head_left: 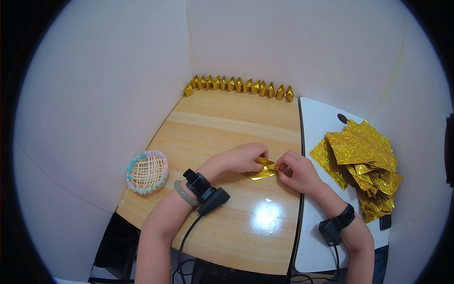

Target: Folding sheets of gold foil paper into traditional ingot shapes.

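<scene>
Over the right part of the wooden table, a partly folded sheet of gold foil paper (pixel 257 175) lies between my two hands. My left hand (pixel 248 157) has its fingers bent down onto the paper's far left side. At the paper's right corner, my right hand (pixel 295 171) pinches the edge between thumb and fingertips. Part of the sheet is hidden under the fingers. Along the back edge of the table stands a row of several small folded gold paper pieces (pixel 239 85), pointed at the top.
A pile of patterned gold paper sheets (pixel 364 146) lies on the white table (pixel 314 111) at the right. Toward the left edge of the wooden table (pixel 213 123) sits a small woven basket (pixel 147 171) with a pastel rim. Pale walls rise behind and at both sides. Cables hang from the wrist devices.
</scene>
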`<state>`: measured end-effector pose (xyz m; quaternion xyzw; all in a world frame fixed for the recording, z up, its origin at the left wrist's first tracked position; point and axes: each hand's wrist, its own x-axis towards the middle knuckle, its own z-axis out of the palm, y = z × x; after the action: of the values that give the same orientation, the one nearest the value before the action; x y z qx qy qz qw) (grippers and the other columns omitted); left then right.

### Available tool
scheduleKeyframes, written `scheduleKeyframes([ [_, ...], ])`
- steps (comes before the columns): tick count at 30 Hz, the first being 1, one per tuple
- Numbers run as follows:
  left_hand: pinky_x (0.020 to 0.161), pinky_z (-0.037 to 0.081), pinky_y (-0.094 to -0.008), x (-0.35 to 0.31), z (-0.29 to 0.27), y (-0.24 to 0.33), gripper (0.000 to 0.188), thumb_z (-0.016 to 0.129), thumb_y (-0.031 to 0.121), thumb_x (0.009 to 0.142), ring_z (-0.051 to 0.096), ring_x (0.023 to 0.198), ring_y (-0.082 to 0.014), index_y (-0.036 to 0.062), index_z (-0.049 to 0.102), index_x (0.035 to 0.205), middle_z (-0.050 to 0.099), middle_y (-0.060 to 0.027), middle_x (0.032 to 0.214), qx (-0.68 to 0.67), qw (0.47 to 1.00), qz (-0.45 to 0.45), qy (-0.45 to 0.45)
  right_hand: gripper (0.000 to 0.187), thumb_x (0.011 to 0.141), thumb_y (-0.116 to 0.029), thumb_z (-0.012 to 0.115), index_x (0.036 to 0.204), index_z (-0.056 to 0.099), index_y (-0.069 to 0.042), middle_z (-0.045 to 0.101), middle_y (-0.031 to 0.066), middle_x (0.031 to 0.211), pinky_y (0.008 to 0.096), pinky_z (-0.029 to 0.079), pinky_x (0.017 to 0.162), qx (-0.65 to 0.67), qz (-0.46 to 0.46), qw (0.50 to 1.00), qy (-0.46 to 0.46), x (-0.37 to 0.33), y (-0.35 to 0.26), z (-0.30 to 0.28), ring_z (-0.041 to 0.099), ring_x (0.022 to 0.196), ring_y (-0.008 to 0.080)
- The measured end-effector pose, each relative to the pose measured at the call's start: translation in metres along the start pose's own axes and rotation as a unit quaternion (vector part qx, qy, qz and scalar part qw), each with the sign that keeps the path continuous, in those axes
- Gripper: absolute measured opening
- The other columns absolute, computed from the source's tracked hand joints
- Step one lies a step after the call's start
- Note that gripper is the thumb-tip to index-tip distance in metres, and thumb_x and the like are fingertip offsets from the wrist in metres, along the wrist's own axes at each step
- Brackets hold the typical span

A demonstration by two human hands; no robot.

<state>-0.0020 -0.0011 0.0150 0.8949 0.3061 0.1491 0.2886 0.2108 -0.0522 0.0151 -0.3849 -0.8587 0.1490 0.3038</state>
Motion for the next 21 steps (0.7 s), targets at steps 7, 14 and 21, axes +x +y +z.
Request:
scheduleKeyframes([
  [7, 0.073, 0.046, -0.0321, 0.002, -0.003, 0.0, 0.023, 0.062, 0.011, 0.075, 0.056, 0.082, -0.0272, 0.0006, 0.054, 0.094, 0.058, -0.0147, 0.087, 0.0, 1.0, -0.003, -0.008, 0.011, 0.074, -0.009, 0.066, 0.084, 0.065, -0.006, 0.06, 0.0086, 0.081, 0.0312, 0.049, 0.064, 0.019, -0.037, 0.999, -0.02, 0.002, 0.005, -0.002, 0.061, 0.074, 0.0234],
  [14, 0.068, 0.047, -0.0284, -0.001, -0.009, 0.012, 0.023, 0.067, 0.016, 0.075, 0.058, 0.074, -0.0181, -0.0006, 0.06, 0.088, 0.062, -0.0091, 0.08, -0.09, 0.994, -0.05, -0.042, 0.011, 0.075, -0.01, 0.066, 0.086, 0.067, -0.006, 0.062, 0.0072, 0.083, 0.0305, 0.049, 0.065, 0.028, 0.004, 0.999, -0.026, 0.001, 0.006, 0.001, 0.061, 0.073, 0.0241],
  [21, 0.066, 0.047, -0.0295, 0.006, 0.002, 0.008, 0.019, 0.068, 0.018, 0.074, 0.059, 0.075, -0.0187, 0.0009, 0.064, 0.082, 0.063, -0.0114, 0.08, -0.068, 0.994, -0.082, -0.008, 0.023, 0.074, -0.015, 0.07, 0.091, 0.059, -0.002, 0.056, 0.0103, 0.088, 0.0308, 0.048, 0.065, 0.078, 0.095, 0.992, -0.005, 0.002, 0.008, 0.005, 0.058, 0.075, 0.0241],
])
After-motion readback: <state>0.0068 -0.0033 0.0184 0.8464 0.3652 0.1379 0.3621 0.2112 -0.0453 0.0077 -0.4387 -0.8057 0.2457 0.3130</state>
